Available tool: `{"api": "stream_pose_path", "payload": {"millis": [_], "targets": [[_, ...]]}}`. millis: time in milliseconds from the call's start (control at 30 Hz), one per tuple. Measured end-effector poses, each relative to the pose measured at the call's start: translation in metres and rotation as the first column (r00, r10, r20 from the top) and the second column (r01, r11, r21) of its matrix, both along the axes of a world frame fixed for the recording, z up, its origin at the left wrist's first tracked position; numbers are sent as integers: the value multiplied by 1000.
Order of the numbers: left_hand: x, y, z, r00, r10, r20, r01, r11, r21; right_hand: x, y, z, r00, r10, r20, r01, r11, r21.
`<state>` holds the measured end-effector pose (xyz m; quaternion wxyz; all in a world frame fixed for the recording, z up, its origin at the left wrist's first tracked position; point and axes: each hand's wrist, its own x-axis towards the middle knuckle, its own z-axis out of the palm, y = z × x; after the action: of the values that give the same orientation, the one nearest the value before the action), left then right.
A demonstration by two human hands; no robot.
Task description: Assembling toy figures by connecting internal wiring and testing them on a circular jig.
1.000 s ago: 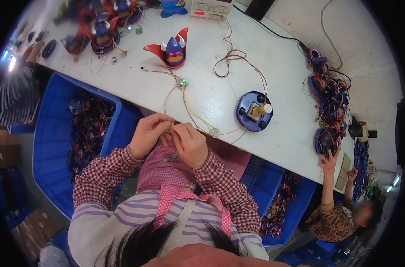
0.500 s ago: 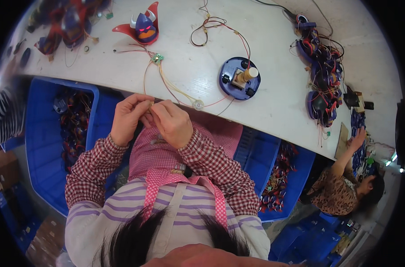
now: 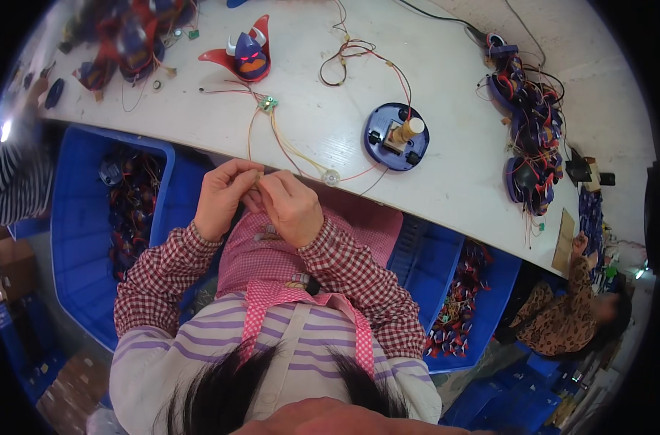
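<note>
White worktable here, busy surface: a round blue base with a cream peg, a red-and-blue horned toy head, a small green circuit board trailing wires, and heaped wired toy parts along the right.

brown cardboard box at the far left edge, beside the blue bin, mostly cut off | flat tan cardboard tag lying at the table's right end near the edge | no screens or signs showing
</note>
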<state>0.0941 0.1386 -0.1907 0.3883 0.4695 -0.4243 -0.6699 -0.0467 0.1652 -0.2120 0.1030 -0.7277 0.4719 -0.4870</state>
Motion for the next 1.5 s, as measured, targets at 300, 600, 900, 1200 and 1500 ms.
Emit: {"api": "stream_pose_path", "payload": {"millis": [300, 600, 900, 1200, 1500], "targets": [[0, 1, -4, 1000, 0, -5, 0, 1000, -4, 1, 3, -3, 1000, -16, -6, 16, 1000, 3], [0, 1, -4, 1000, 13, -17, -13, 1000, 5, 0, 6, -1, 1000, -13, -17, 14, 996, 83], [-5, -5, 14, 923, -170, 344, 218, 970, -106, -19, 12, 9, 997, -12, 70, 7, 998, 70], [-113, -76, 18, 707, 8, 707, 674, 298, -676, -151, -9, 60, 910, -393, 132, 364, 910, 200], [-182, -90, -13, 624, 35, 781, 720, 364, -591, -164, -38, 30, 961, -261, -95, 272, 953, 132]]}}
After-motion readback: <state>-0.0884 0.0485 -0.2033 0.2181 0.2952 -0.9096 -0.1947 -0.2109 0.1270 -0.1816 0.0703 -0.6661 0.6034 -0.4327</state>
